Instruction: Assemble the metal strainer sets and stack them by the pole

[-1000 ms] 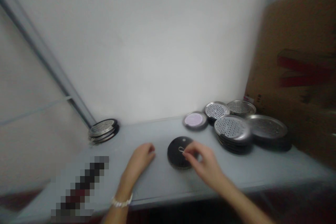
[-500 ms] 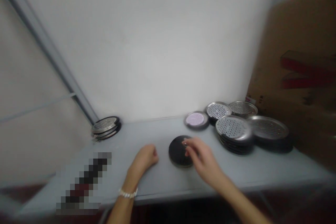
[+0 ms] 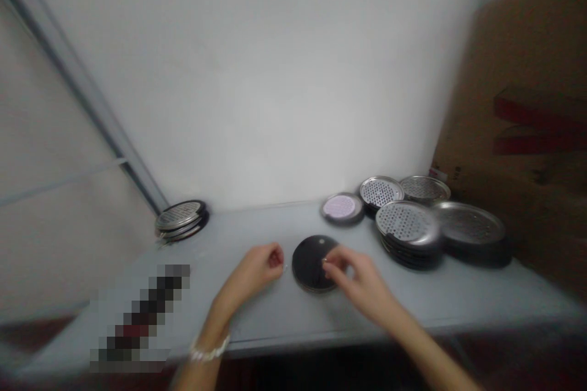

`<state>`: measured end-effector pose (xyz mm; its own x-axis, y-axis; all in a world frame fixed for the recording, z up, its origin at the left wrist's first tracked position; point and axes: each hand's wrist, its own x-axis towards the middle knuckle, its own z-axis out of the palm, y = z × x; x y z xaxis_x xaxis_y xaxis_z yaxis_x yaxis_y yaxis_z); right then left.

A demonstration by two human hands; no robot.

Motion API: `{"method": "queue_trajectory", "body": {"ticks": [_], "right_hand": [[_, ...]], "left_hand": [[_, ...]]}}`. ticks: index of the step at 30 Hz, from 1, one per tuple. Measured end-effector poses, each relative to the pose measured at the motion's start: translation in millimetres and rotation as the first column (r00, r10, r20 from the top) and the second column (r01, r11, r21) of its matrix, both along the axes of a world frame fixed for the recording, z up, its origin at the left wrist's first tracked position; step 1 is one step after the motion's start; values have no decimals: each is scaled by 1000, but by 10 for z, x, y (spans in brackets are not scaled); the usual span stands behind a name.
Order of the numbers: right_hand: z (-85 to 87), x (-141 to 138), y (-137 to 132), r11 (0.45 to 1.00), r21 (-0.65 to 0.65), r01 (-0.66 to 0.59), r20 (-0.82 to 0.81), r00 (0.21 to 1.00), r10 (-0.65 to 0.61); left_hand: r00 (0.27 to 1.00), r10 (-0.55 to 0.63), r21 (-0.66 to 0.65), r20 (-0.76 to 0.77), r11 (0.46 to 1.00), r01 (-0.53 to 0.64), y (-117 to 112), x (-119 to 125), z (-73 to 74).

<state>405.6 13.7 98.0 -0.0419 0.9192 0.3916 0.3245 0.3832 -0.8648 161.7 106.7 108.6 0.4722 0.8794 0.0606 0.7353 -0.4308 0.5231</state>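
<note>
A round black disc [image 3: 310, 263] lies flat on the grey table [image 3: 257, 317], with a small hole near its far edge. My right hand [image 3: 355, 278] rests over the disc's right side, its fingertips pinched on a small shiny wire [image 3: 324, 261]. The wire is thin and partly hidden by the fingers. My left hand [image 3: 254, 273] is curled just left of the disc, fingers closed. Its knuckles are close to the disc's rim, and a bracelet [image 3: 210, 351] circles that wrist.
Stacks of perforated metal discs [image 3: 406, 223] stand at the right, with a lilac-topped disc [image 3: 339, 208] beside them. Another stack [image 3: 180, 217] sits at the far left corner. A cardboard sheet [image 3: 518, 134] leans at the right, and a pixelated patch [image 3: 142, 317] covers part of the table.
My left hand has moved right and now sits closer to the disc. The wire loop visible on the disc earlier is now pinched in my right fingers.
</note>
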Motion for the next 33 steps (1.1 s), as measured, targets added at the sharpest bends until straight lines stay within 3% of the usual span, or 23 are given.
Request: {"method": "queue_trajectory", "body": {"ticks": [3, 6, 13, 16, 20, 33], "right_hand": [[2, -64, -11, 999, -25, -32, -31, 999, 31], [10, -102, -29, 998, -34, -54, -76, 996, 51], [61, -79, -44, 995, -65, -70, -189, 980, 57], [84, -72, -58, 993, -49, -103, -167, 982, 93], [110, -72, -86, 993, -10, -122, -88, 989, 120], [103, -91, -153, 993, 117, -11, 30, 1000, 8]], "left_hand": [[974, -68, 42, 215, 997, 60, -201, 173, 186], [939, -118, 56, 322, 993, 105, -385, 335, 299], [889, -178, 154, 422, 980, 124, -588, 523, 313], [865, -195, 164, 462, 977, 133, -631, 559, 312], [831, -168, 76, 530, 986, 150, -678, 602, 340], [736, 25, -219, 677, 961, 170, -715, 664, 341]]}}
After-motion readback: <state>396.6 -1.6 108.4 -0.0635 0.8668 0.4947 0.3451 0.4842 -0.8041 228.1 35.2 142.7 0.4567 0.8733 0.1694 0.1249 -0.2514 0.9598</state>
